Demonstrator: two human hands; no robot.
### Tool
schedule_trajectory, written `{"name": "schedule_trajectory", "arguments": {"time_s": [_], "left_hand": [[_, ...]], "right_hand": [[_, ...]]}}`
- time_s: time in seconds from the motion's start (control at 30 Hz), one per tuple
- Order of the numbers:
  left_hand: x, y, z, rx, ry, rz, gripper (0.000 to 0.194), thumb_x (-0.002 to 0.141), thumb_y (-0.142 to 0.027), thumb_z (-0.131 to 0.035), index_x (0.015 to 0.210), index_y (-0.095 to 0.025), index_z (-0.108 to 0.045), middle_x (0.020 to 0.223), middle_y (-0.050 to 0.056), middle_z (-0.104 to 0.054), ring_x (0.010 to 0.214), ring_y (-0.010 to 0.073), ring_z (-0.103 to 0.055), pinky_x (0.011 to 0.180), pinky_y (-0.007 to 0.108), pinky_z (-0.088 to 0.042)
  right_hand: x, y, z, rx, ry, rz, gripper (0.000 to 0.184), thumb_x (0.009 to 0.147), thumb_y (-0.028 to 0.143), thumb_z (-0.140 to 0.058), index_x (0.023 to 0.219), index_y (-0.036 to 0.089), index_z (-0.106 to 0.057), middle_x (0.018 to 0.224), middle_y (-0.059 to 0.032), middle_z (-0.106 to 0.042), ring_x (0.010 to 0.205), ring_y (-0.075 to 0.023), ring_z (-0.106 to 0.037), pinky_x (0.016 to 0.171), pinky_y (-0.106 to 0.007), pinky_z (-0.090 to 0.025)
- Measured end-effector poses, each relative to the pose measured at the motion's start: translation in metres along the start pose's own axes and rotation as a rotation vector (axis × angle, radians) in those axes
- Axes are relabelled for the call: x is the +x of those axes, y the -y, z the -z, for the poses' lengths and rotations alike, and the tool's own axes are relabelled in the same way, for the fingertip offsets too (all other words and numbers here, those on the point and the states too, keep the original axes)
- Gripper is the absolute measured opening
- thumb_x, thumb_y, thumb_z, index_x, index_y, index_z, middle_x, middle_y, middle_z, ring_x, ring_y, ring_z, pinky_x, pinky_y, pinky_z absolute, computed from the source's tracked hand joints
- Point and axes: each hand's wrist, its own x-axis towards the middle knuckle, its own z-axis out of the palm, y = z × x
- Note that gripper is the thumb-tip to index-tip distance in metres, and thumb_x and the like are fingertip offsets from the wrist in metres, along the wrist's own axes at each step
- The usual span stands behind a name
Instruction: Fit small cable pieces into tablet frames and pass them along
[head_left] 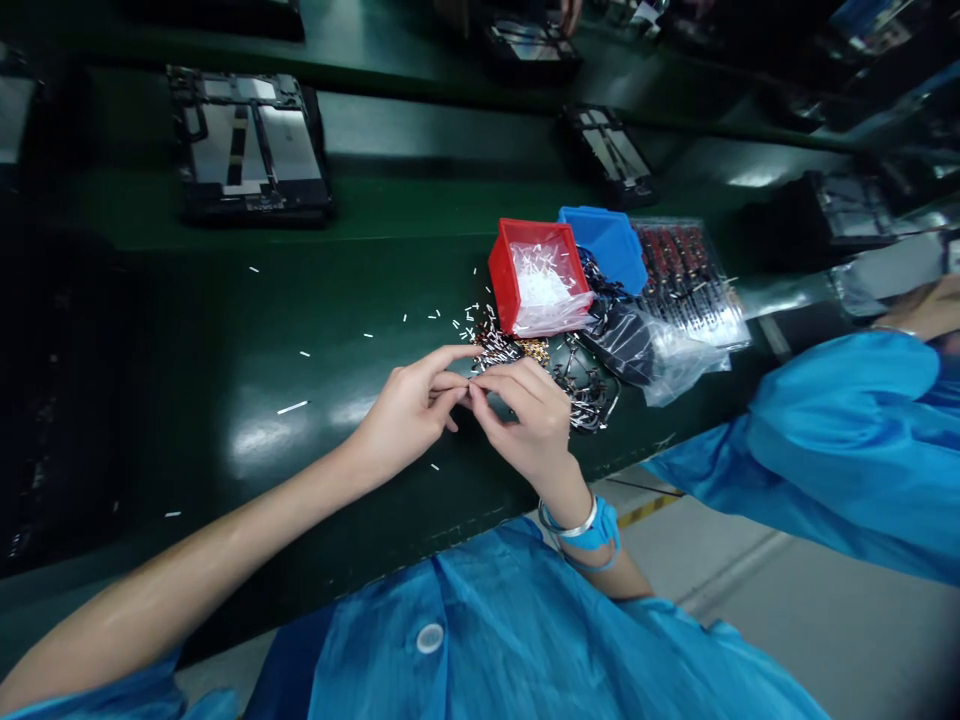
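Note:
My left hand [417,405] and my right hand [527,408] meet fingertip to fingertip above the green work surface [202,350]. Both pinch at the same spot, and whatever sits between the fingertips is too small to make out. Just beyond them lies a pile of small black and white parts [495,346], with some gold-coloured pieces [535,349] beside it. Black wired parts [589,395] lie to the right of my right hand. A red bin [505,283] behind the pile holds a clear bag of small white strips [541,275].
A blue bin [609,240], a plastic bag with black contents [637,345] and a tray of red and black parts [686,265] stand at the right. Opened tablet-like devices [251,145] rest farther back. White strips lie scattered leftward. A co-worker's blue sleeve [847,430] is at the right.

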Motion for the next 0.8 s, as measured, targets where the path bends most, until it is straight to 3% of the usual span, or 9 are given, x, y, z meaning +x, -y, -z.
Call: {"name": "schedule_trajectory", "arguments": {"time_s": [0.1,0.2,0.3,0.37,0.47,0.6,0.7,0.77,0.8], "left_hand": [[0.002,-0.003,0.003,-0.138,0.001,0.048,0.046,0.083,-0.019,-0.056,0.128,-0.011,-0.048,0.081,0.006,-0.072,0.067,0.0171,-0.070,0.051,0.021,-0.054],[0.004,-0.006,0.008,-0.236,-0.012,0.049,0.050,0.084,-0.021,-0.057,0.130,-0.009,-0.044,0.082,0.009,-0.072,0.070,0.0202,-0.071,0.048,0.022,-0.053],[0.005,-0.007,0.013,-0.263,-0.029,0.023,0.052,0.084,-0.022,-0.059,0.131,-0.009,-0.041,0.076,0.007,-0.070,0.063,0.0189,-0.070,0.045,0.021,-0.051],[0.005,-0.007,0.015,-0.273,-0.038,0.011,0.053,0.083,-0.023,-0.059,0.131,-0.009,-0.040,0.074,0.006,-0.069,0.059,0.0177,-0.068,0.043,0.021,-0.048],[0.007,-0.004,0.014,-0.273,-0.023,-0.002,0.053,0.082,-0.025,-0.058,0.129,-0.010,-0.040,0.071,0.003,-0.067,0.056,0.0158,-0.066,0.041,0.019,-0.045],[0.000,-0.010,0.014,-0.199,-0.031,-0.002,0.049,0.083,-0.024,-0.055,0.129,-0.012,-0.043,0.072,0.003,-0.066,0.057,0.0167,-0.067,0.043,0.020,-0.045],[-0.033,-0.032,0.026,0.014,-0.158,-0.054,0.041,0.083,-0.023,-0.060,0.123,-0.017,-0.054,0.091,0.008,-0.071,0.080,0.0196,-0.069,0.057,0.024,-0.051],[-0.070,-0.053,0.042,0.343,-0.370,-0.149,0.032,0.085,-0.026,-0.062,0.117,-0.022,-0.061,0.110,0.007,-0.069,0.100,0.0216,-0.065,0.076,0.029,-0.052],[-0.091,-0.064,0.052,0.523,-0.540,-0.187,0.029,0.086,-0.028,-0.061,0.115,-0.025,-0.063,0.118,0.005,-0.067,0.107,0.0221,-0.062,0.085,0.031,-0.051]], "right_hand": [[0.013,-0.016,0.008,-0.068,-0.085,0.015,0.014,0.085,0.010,-0.057,0.077,0.020,-0.062,0.071,-0.0019,-0.070,0.068,-0.0142,-0.062,0.064,-0.029,-0.051],[0.032,-0.048,0.019,-0.221,-0.218,-0.090,0.015,0.087,0.014,-0.055,0.080,0.022,-0.065,0.070,-0.0008,-0.068,0.066,-0.0144,-0.061,0.066,-0.032,-0.049],[0.044,-0.066,0.024,-0.320,-0.203,-0.104,0.018,0.086,0.016,-0.054,0.094,0.022,-0.069,0.085,-0.0037,-0.070,0.079,-0.0196,-0.062,0.072,-0.037,-0.050],[0.044,-0.060,0.020,-0.295,-0.142,-0.030,0.022,0.085,0.018,-0.058,0.103,0.023,-0.068,0.094,-0.0052,-0.070,0.085,-0.0209,-0.061,0.073,-0.037,-0.050],[0.033,-0.035,0.008,-0.134,0.023,0.156,0.019,0.086,0.016,-0.058,0.101,0.020,-0.070,0.087,-0.0061,-0.069,0.080,-0.0183,-0.060,0.066,-0.031,-0.050],[0.023,-0.015,-0.006,0.014,0.010,0.232,0.016,0.087,0.013,-0.057,0.086,0.019,-0.072,0.077,-0.0057,-0.069,0.071,-0.0170,-0.058,0.061,-0.030,-0.049],[0.025,-0.018,-0.010,0.102,-0.055,0.206,0.016,0.086,0.012,-0.058,0.086,0.020,-0.072,0.075,-0.0050,-0.070,0.069,-0.0166,-0.060,0.062,-0.030,-0.050],[0.025,-0.022,-0.011,0.143,-0.082,0.180,0.015,0.086,0.011,-0.059,0.089,0.019,-0.072,0.074,-0.0047,-0.070,0.068,-0.0162,-0.060,0.062,-0.030,-0.050],[0.025,-0.024,-0.011,0.158,-0.090,0.166,0.015,0.086,0.011,-0.060,0.090,0.019,-0.072,0.073,-0.0046,-0.070,0.067,-0.0161,-0.061,0.062,-0.030,-0.051]]}}
